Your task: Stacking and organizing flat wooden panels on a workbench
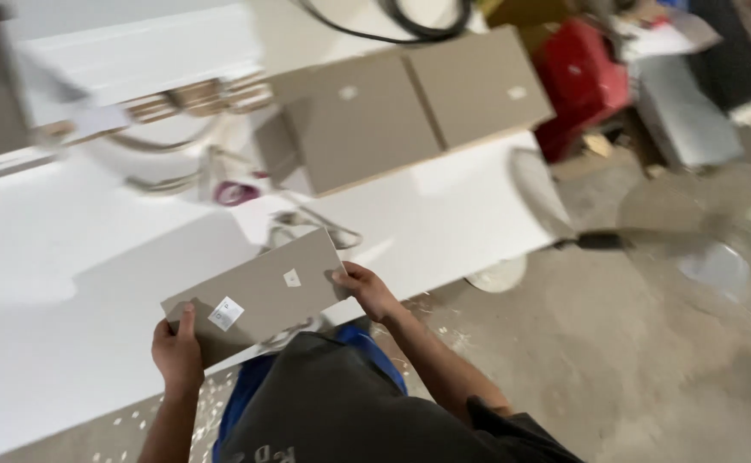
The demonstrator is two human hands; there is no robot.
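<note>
i see my left hand (178,353) gripping the lower left corner of a flat grey-beige panel (259,296), thumb on top, over the white desk (66,326) edge; two small white stickers mark its face, and my right hand (365,290) pinches its right edge.

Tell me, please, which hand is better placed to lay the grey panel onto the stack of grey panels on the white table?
Probably the right hand. It holds the grey panel at the far end, closest to the stack of grey panels. The left hand grips the near corner, farther from the stack.
</note>
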